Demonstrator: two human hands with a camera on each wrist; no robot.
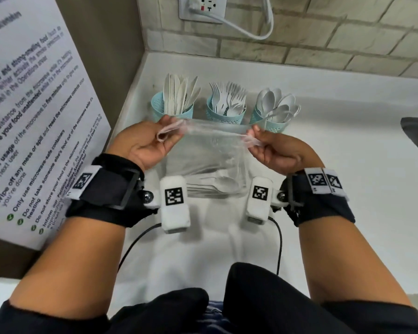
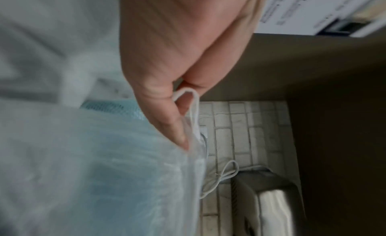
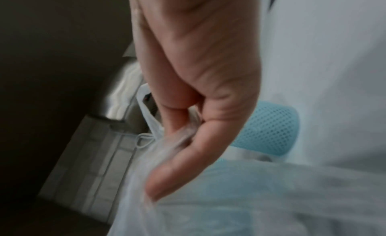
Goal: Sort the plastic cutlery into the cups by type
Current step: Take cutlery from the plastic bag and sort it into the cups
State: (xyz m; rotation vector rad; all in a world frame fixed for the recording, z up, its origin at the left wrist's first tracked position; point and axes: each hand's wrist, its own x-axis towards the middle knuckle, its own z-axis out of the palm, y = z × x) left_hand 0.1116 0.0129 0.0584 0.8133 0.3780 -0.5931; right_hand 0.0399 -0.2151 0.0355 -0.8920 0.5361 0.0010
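While both hands (image 1: 147,143) pinch its top corners, the clear bag (image 1: 212,160) holds seemingly a few white spoons (image 1: 221,184).

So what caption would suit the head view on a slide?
Both hands, left hand and right hand, hold a clear plastic bag open before three blue cups of sorted cutlery.

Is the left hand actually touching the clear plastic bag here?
Touching. In the head view the left hand pinches the bag's top edge; the left wrist view shows fingers closed on the plastic.
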